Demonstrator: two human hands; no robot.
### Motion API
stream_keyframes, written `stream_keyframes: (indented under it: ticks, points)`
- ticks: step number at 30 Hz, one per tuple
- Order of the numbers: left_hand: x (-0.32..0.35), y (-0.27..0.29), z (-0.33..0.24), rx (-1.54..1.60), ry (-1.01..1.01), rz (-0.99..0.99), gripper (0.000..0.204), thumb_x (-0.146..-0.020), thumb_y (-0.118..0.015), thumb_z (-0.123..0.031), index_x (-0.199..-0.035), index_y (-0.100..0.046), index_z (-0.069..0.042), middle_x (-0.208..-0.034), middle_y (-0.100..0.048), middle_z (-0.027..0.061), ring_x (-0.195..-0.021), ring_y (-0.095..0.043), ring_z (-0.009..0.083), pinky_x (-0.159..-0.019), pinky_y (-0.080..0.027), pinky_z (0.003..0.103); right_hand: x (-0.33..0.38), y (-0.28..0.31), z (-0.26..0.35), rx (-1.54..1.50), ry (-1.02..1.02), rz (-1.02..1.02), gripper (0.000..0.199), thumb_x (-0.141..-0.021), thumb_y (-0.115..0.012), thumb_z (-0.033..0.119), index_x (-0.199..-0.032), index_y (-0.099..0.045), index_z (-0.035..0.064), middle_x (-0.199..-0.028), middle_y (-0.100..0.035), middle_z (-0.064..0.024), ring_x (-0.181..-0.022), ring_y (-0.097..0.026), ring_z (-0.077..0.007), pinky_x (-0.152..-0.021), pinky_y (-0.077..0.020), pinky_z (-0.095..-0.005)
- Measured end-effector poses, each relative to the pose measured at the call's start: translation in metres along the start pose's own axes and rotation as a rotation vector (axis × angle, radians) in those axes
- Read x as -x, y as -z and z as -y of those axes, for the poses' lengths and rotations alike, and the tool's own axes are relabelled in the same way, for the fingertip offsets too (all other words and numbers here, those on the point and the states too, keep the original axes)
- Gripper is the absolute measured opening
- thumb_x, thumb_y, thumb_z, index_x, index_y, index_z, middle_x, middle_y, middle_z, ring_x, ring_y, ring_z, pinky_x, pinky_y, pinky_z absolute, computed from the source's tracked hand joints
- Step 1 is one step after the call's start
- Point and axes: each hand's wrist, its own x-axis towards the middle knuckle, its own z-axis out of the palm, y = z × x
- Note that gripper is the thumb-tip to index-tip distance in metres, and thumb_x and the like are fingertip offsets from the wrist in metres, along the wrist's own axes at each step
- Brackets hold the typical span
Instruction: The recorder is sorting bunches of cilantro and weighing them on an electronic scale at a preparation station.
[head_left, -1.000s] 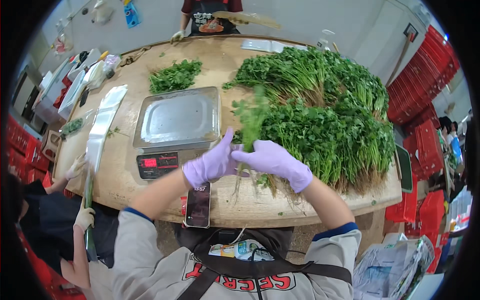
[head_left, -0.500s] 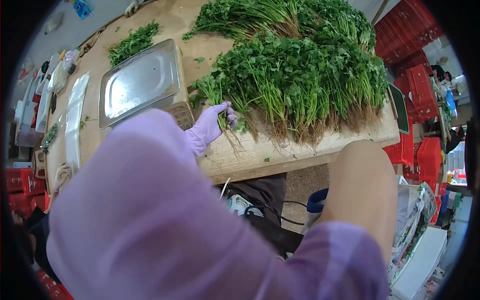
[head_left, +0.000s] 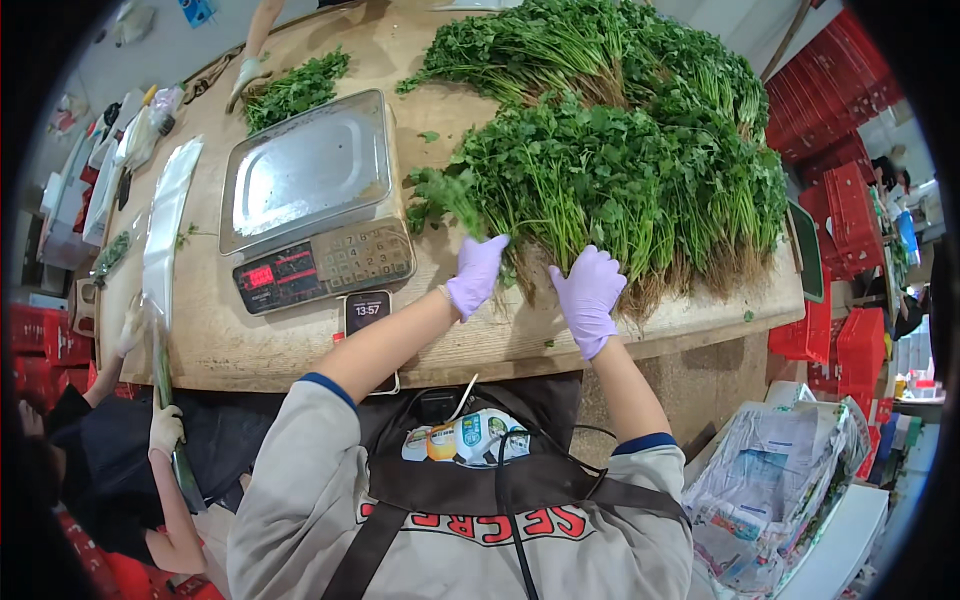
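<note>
The right hand [head_left: 590,292] has dropped to the coriander pile [head_left: 620,185], fingers half-parted, stems running toward 12 o'clock, while the left hand [head_left: 478,274] clasps a small coriander bunch [head_left: 452,194] pointing toward 11 o'clock.

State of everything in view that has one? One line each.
Left hand: closed on a thin herb bunch
Right hand: at the herb pile, grip unclear
Herb pile: heaped, roots on
Scale: on, display lit
Phone: face up, screen lit
Red crates: stacked
</note>
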Motion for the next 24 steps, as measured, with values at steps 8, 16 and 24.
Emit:
stream_keyframes:
  ticks: [8, 16, 24]
  points:
    - [0.0, -0.01, -0.028, -0.388, -0.443, -0.256, 0.036, -0.07, -0.064, -0.016, -0.098, -0.047, 0.0, -0.083, -0.061, 0.0196, -0.081, -0.062, 0.0337, -0.07, -0.049, 0.04, -0.035, 0.042, -0.013, -0.326, -0.014, -0.107, 0.017, -0.081, -0.059, 0.022, -0.087, -0.053, 0.0075, -0.063, -0.06, -0.0103, -0.057, -0.061, -0.0282, -0.051, -0.0466, -0.0388]
    - [0.019, -0.021, -0.014, 0.664, -0.035, 0.034, 0.022, -0.075, -0.07, -0.021, -0.082, -0.065, 0.0, -0.082, -0.064, 0.0079, -0.076, -0.058, 0.0136, -0.069, -0.046, 0.029, 0.005, -0.012, 0.036, -0.711, 0.393, 0.253, 0.023, -0.084, -0.055, 0.025, -0.093, -0.05, 0.0044, -0.066, -0.06, -0.0159, -0.062, -0.061, -0.0351, -0.056, -0.0481, -0.0428]
    - [-0.004, -0.035, 0.012, 0.269, -0.171, -0.331, 0.04, -0.067, -0.075, -0.027, -0.082, -0.061, 0.008, -0.075, -0.066, 0.0151, -0.065, -0.062, 0.0231, -0.06, -0.049, 0.036, -0.018, -0.03, 0.026, 0.005, 0.379, -0.086, 0.014, -0.071, -0.061, 0.02, -0.079, -0.053, 0.0126, -0.081, -0.054, -0.0064, -0.076, -0.054, -0.0225, -0.064, -0.0408, -0.0359]
